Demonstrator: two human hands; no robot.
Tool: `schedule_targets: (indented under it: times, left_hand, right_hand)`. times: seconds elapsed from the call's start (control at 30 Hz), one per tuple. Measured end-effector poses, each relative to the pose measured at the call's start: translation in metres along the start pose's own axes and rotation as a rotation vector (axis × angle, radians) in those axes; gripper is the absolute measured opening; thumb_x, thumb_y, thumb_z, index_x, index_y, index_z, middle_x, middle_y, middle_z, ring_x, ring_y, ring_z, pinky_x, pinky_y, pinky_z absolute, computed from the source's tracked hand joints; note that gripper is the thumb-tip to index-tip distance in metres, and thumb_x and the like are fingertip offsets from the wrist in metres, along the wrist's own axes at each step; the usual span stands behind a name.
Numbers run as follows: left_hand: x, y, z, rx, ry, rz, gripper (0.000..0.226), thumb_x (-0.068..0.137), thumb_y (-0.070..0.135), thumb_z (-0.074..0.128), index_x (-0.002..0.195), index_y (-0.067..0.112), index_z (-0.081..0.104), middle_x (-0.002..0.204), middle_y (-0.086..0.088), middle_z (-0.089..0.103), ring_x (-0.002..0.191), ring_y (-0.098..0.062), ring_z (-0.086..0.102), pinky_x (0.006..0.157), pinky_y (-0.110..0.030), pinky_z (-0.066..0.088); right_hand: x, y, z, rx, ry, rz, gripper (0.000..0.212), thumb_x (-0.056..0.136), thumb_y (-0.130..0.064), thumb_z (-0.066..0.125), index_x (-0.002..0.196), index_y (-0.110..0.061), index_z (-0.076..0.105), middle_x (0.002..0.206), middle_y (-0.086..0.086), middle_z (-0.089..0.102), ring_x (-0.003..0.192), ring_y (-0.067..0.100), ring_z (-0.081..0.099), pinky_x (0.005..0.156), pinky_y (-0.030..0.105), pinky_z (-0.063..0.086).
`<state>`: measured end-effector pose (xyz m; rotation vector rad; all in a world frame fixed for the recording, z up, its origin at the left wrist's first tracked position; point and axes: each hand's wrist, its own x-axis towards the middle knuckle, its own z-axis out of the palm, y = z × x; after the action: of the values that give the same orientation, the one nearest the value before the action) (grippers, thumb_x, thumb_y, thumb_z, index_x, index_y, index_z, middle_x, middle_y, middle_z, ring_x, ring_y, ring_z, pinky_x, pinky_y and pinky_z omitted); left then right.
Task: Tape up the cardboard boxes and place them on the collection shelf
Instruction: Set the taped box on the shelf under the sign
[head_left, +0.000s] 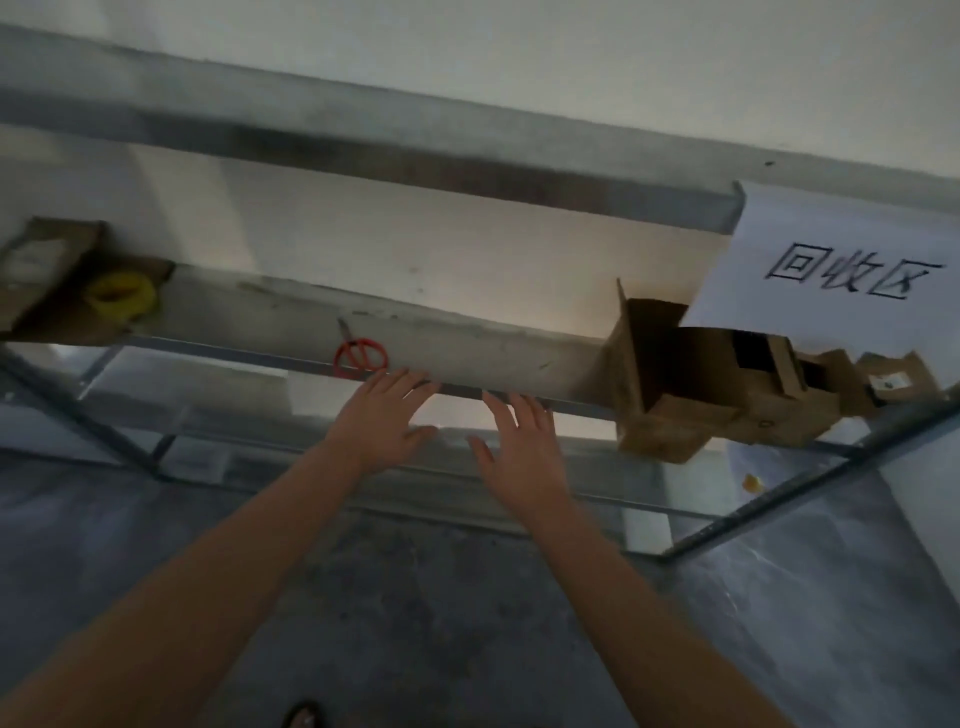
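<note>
We hold both hands out, palms down, towards the front rail of a metal shelf. The left hand is open with fingers spread, and its fingertips reach the rail; we cannot tell if they touch it. The right hand is also open and spread, just beside the left, and neither holds anything.

Red-handled scissors lie on the shelf just beyond the left hand, blades pointing away from us. Far to the left, a yellow tape roll sits on flattened cardboard.

The cardboard boxes stand crowded together at the right end of the same shelf, well apart from our hands. The nearest one, a larger open box, has its flaps standing up and a dark inside. Smaller ones sit behind it, one with a white label. A paper sign with handwritten characters hangs from the upper shelf beam and covers the tops of these boxes.

Below the rail we see the rack's lower frame and the grey concrete floor, with a small yellow scrap under the boxes. The whole view is tilted and somewhat blurred.
</note>
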<state>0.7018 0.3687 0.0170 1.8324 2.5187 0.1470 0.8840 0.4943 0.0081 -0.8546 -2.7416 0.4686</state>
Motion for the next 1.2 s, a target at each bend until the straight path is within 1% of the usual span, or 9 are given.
schedule_targets:
  times: [0.1,0.27,0.43,0.6,0.7,0.9,1.0,1.07,1.2]
  left_hand:
    - [-0.039,-0.088,-0.014,0.036,-0.017,-0.064,0.069,0.084,0.058,0.036,0.137,0.018,0.051,0.136,-0.009,0.055,0.123,-0.033,0.053,0.103,-0.048,0.041]
    - [-0.108,-0.227,-0.041,0.047,0.042,-0.181,0.062,0.094,0.054,0.04,0.147,0.022,0.034,0.152,-0.005,0.036,0.14,-0.026,0.032,0.116,-0.043,0.02]
    - [-0.172,-0.364,-0.059,0.004,0.066,-0.317,0.063,0.088,0.057,0.036,0.143,0.025,0.039,0.147,-0.004,0.042,0.137,-0.028,0.036,0.113,-0.046,0.029]
    - [-0.223,-0.48,-0.062,-0.024,0.061,-0.505,0.061,0.092,0.05,0.048,0.147,0.029,0.032,0.154,0.001,0.032,0.142,-0.023,0.026,0.115,-0.041,0.019]
    - [-0.239,-0.55,-0.055,-0.029,0.051,-0.598,0.066,0.089,0.06,0.035,0.147,0.028,0.033,0.154,0.001,0.031,0.143,-0.022,0.025,0.116,-0.04,0.018]
    - [-0.239,-0.661,-0.047,-0.086,0.035,-0.685,0.075,0.085,0.067,0.024,0.146,0.024,0.035,0.152,-0.001,0.034,0.141,-0.023,0.03,0.115,-0.04,0.023]
    - [-0.233,-0.697,-0.039,-0.222,0.017,-0.72,0.064,0.095,0.054,0.043,0.149,0.023,0.029,0.155,-0.003,0.028,0.141,-0.024,0.027,0.115,-0.038,0.022]
    - [-0.226,-0.718,-0.034,-0.296,-0.041,-0.743,0.064,0.097,0.049,0.044,0.151,0.021,0.024,0.157,-0.004,0.023,0.143,-0.024,0.024,0.116,-0.036,0.019]
    - [-0.209,-0.761,-0.02,-0.596,-0.098,-0.835,0.072,0.091,0.055,0.05,0.151,0.025,0.023,0.153,-0.005,0.028,0.137,-0.024,0.033,0.113,-0.039,0.028]
  right_hand:
    - [0.035,-0.083,0.038,0.017,-0.044,-0.003,0.069,0.09,-0.058,0.032,0.149,-0.023,0.036,0.153,0.011,0.037,0.143,0.034,0.029,0.117,0.051,0.023]
    - [0.093,-0.223,0.095,0.025,-0.056,-0.09,0.075,0.086,-0.062,0.022,0.149,-0.022,0.035,0.153,0.011,0.037,0.142,0.033,0.029,0.118,0.048,0.023]
    - [0.143,-0.349,0.14,0.041,-0.142,-0.194,0.06,0.096,-0.048,0.047,0.148,-0.021,0.035,0.149,0.009,0.04,0.138,0.032,0.031,0.117,0.045,0.022]
    - [0.201,-0.456,0.205,0.08,-0.203,-0.296,0.061,0.092,-0.047,0.05,0.147,-0.024,0.037,0.145,0.007,0.043,0.137,0.031,0.035,0.114,0.048,0.029]
    - [0.237,-0.51,0.246,0.122,-0.25,-0.32,0.064,0.09,-0.049,0.049,0.148,-0.027,0.034,0.149,0.003,0.039,0.137,0.025,0.035,0.113,0.047,0.032]
    - [0.302,-0.589,0.306,0.214,-0.31,-0.202,0.064,0.092,-0.047,0.055,0.149,-0.03,0.031,0.153,0.002,0.034,0.14,0.024,0.03,0.112,0.043,0.033]
    - [0.324,-0.61,0.326,0.266,-0.361,-0.045,0.066,0.093,-0.051,0.053,0.15,-0.033,0.025,0.155,0.001,0.028,0.142,0.024,0.027,0.111,0.043,0.034]
    - [0.333,-0.619,0.337,0.294,-0.388,0.041,0.068,0.093,-0.053,0.053,0.151,-0.032,0.023,0.155,0.003,0.027,0.142,0.025,0.028,0.111,0.042,0.035]
    - [0.345,-0.629,0.355,0.284,-0.367,0.205,0.075,0.089,-0.048,0.062,0.151,-0.026,0.025,0.15,0.008,0.028,0.136,0.026,0.034,0.109,0.039,0.038]
